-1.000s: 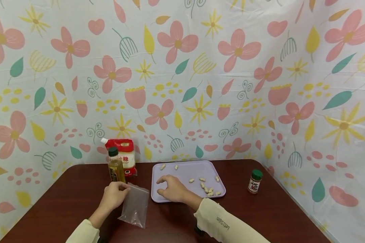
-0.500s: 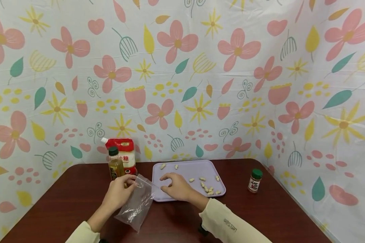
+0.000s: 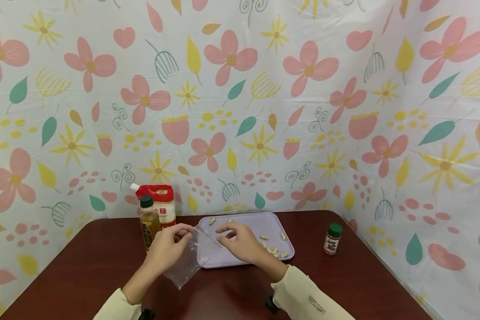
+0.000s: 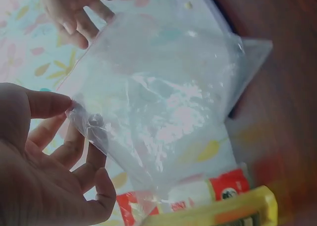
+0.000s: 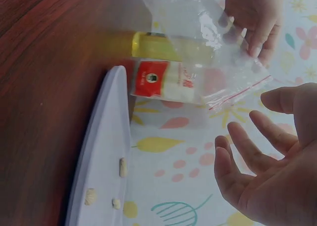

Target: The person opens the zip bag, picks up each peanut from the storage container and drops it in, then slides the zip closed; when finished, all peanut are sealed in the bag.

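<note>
My left hand [image 3: 169, 249] pinches a clear zip-top plastic bag [image 3: 182, 268] by one top corner, thumb against fingers. In the left wrist view the bag [image 4: 158, 112] hangs flat and tilted, looking empty. A red zip line [image 5: 240, 93] runs along its top edge in the right wrist view. Just beyond the bag's other top corner is my right hand [image 3: 242, 243], above the tray, fingers bent loosely and apart, holding nothing. Several peanuts [image 3: 275, 252] lie on the pale purple tray [image 3: 260, 221], mostly at its right side; my right hand hides part of it.
Behind my left hand stand an oil bottle [image 3: 149, 224] with a dark cap and a red-and-white sugar pouch [image 3: 165, 206]. A green-capped seasoning jar [image 3: 332, 240] is on the right of the dark wooden table [image 3: 356, 289]. A flowered curtain [image 3: 240, 111] closes off the back.
My left hand has moved right and slightly away from me, carrying the bag toward the tray; the bag has tilted. My right hand has shifted a little to the right.
</note>
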The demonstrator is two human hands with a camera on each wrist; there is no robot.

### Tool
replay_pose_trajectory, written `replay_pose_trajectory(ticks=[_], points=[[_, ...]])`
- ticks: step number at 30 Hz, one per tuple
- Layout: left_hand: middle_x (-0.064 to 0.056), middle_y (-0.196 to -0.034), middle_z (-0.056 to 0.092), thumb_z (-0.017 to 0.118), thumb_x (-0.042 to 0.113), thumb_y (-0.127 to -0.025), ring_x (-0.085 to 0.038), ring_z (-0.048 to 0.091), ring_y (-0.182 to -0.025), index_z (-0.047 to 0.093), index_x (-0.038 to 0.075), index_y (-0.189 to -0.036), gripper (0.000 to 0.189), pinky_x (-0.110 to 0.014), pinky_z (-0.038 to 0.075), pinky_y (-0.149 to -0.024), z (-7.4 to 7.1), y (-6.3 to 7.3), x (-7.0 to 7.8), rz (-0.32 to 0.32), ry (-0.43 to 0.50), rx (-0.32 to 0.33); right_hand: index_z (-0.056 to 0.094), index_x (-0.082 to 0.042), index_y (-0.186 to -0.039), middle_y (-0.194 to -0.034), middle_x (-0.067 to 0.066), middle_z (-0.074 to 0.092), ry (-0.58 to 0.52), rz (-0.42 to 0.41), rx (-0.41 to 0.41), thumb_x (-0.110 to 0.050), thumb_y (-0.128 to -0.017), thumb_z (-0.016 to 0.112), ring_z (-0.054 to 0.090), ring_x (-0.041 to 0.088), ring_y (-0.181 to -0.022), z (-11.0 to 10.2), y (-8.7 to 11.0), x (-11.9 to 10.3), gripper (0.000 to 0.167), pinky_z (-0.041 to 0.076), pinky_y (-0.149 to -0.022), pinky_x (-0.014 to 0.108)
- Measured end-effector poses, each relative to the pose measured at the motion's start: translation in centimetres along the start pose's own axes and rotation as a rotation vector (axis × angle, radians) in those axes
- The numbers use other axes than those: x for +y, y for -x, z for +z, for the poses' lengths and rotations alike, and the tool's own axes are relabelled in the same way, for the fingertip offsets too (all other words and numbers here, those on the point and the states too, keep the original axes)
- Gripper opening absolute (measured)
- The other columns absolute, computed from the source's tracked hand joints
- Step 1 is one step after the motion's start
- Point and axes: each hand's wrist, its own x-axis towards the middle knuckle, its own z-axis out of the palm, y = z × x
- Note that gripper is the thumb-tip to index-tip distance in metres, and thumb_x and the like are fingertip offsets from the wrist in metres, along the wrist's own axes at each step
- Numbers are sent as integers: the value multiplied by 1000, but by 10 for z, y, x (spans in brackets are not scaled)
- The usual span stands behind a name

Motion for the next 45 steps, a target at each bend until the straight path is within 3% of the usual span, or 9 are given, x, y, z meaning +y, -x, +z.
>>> replay_pose_trajectory(ticks=[5, 11, 16, 20, 23, 32, 38, 41, 45], points=[[3, -86, 72, 70, 10, -91, -11, 60, -70, 76, 17, -99, 13, -28, 46, -61, 5, -4, 12, 13, 31, -17, 73, -4, -105, -106, 6, 72, -26, -46, 2, -15, -95, 66, 67, 26, -89, -6, 3, -1, 17, 53, -70, 30], [4, -85, 72, 71, 9, -89, -10, 60, -70, 77, 17, -98, 14, -27, 44, -57, 9, -4, 24, 47, 66, -49, 76, -7, -100, -97, 3, 72, -72, -76, -24, -12, -94, 68, 67, 18, -89, -14, 8, -1, 11, 53, -76, 32], [5, -84, 72, 70, 8, -90, -8, 60, -69, 78, 16, -98, 14, -27, 45, -58, 10, -5, 31, 70, 94, -63, 75, -3, -99, -93, 9, 73, -121, -55, -74, -9, -94, 66, 68, 26, -79, -23, 16, -13, 12, 52, -63, 26], [6, -83, 72, 71, 9, -90, -7, 58, -66, 78, 14, -98, 12, -26, 43, -57, 13, -4, 34, 81, 96, -67, 76, -8, -98, -90, 6, 73, -133, -32, -111, -14, -95, 66, 65, 14, -71, -25, 19, -5, 12, 50, -56, 25], [5, -84, 72, 70, 10, -90, -7, 57, -65, 78, 14, -99, 12, -26, 43, -55, 14, -3, 36, 86, 106, -77, 76, -7, -97, -89, 7, 73, -142, -23, -132, -13, -95, 65, 64, 13, -69, -28, 22, -5, 13, 51, -57, 24], [3, -89, 73, 69, 11, -92, -8, 54, -56, 78, 17, -102, 15, -24, 37, -45, 19, -3, 41, 83, 129, -108, 76, -4, -96, -88, 10, 73, -155, -53, -156, -11, -95, 65, 64, 22, -69, -34, 28, -6, 12, 50, -61, 24], [7, -86, 72, 69, 15, -93, -10, 60, -69, 78, 19, -102, 13, -25, 36, -42, 25, -3, 45, 115, 145, -135, 75, -7, -92, -85, 6, 73, -119, -69, -175, -13, -96, 65, 65, 26, -75, -39, 31, -7, 13, 51, -65, 26], [13, -91, 70, 70, 16, -92, -7, 60, -77, 76, 23, -108, 18, -33, 40, -61, 30, -2, 46, 183, 86, -117, 75, -8, -90, -85, 5, 72, -106, -56, -172, -14, -97, 64, 66, 29, -79, -41, 33, -8, 14, 52, -69, 28], [17, -108, 65, 75, 16, -89, -7, 59, -90, 69, 30, -122, 37, -42, 28, -76, 36, 2, 48, 317, -29, -63, 73, -8, -89, -85, 5, 71, -124, -32, -171, -13, -97, 63, 67, 24, -80, -43, 36, -7, 14, 52, -71, 28]])
